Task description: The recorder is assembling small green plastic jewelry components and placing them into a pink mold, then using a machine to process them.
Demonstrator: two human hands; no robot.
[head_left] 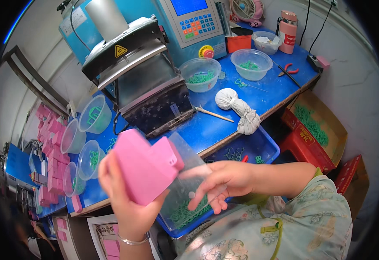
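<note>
My left hand (131, 214), with a silver bangle at the wrist, is closed around a large pink block (144, 169). A smaller pink piece (167, 154) shows against its right side, and I cannot tell whether the two are joined. Just to the right, a clear plastic sheet or panel (183, 145) slants behind the pink pieces. My right hand (217, 182) has it between the fingers: one digit looks hazy through the plastic while the others curl in front. Below both hands lies a blue tray (269, 147) holding green loop-shaped pieces (189, 212), partly seen through the plastic.
A press machine (154, 95) with a control panel (193, 21) stands on the blue table (280, 73). Several clear tubs (200, 73) hold green pieces. A white cloth bundle (239, 110), brush (215, 114) and red-handled pliers (289, 69) lie around. Pink blocks (53, 151) are piled left.
</note>
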